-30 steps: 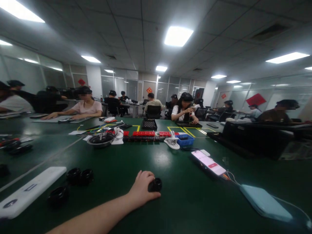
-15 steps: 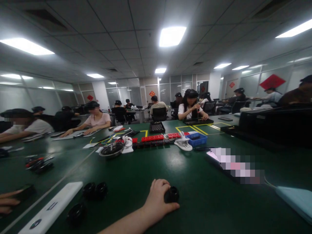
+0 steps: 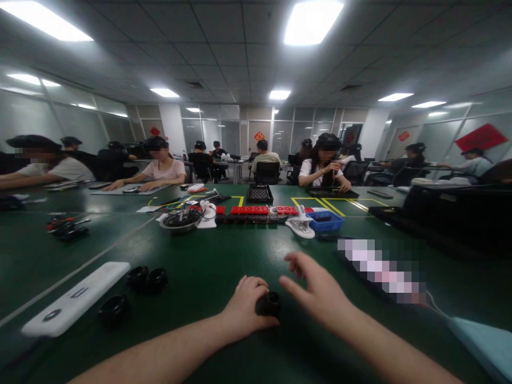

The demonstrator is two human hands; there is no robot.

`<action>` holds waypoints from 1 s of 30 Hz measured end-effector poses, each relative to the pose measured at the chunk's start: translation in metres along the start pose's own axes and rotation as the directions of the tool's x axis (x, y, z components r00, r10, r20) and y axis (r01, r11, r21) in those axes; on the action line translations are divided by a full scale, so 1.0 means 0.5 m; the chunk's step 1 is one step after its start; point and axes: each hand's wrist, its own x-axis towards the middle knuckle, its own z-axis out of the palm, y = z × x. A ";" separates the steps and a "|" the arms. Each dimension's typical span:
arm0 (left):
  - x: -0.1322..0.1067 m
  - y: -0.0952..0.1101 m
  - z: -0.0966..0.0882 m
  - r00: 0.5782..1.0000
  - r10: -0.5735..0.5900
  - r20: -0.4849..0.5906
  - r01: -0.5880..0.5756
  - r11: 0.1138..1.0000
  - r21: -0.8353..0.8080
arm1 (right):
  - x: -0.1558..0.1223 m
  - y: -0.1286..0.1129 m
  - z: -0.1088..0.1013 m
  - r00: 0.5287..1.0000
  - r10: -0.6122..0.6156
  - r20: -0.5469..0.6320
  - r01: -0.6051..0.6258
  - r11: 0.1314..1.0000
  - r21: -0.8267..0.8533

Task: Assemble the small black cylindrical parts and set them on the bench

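Fingers [image 3: 251, 282] of left hand [image 3: 245, 309] clamped round black hollow cylinder [image 3: 273, 305] on bench [image 3: 208, 258]; right hand [image 3: 314, 280], fingers parted, poised at its two o'clock. One piece gripped; three black rings [image 3: 157, 280] unheld, nine o'clock.

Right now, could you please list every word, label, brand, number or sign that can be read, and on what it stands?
No text is readable.
White long object: dark marks, too blurred.
Black part in the left hand: no lettering visible.
Red blocks: marks too small.
Red diamond-shaped sign at the back: pattern too small.
Pixelated object: nothing readable.
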 end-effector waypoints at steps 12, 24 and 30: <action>0.004 0.014 0.001 0.999 -0.047 0.012 0.048 0.997 -0.057 | 0.001 0.017 0.085 0.955 -0.134 0.263 0.140 0.990 -0.002; 0.001 0.016 -0.002 0.998 -0.064 0.004 0.064 0.996 -0.055 | -0.015 0.003 0.076 0.980 -0.074 0.184 0.076 0.997 -0.003; 0.001 0.015 -0.002 0.998 -0.063 0.012 0.064 0.996 -0.069 | -0.019 0.009 0.075 0.973 -0.046 0.224 0.033 0.998 0.060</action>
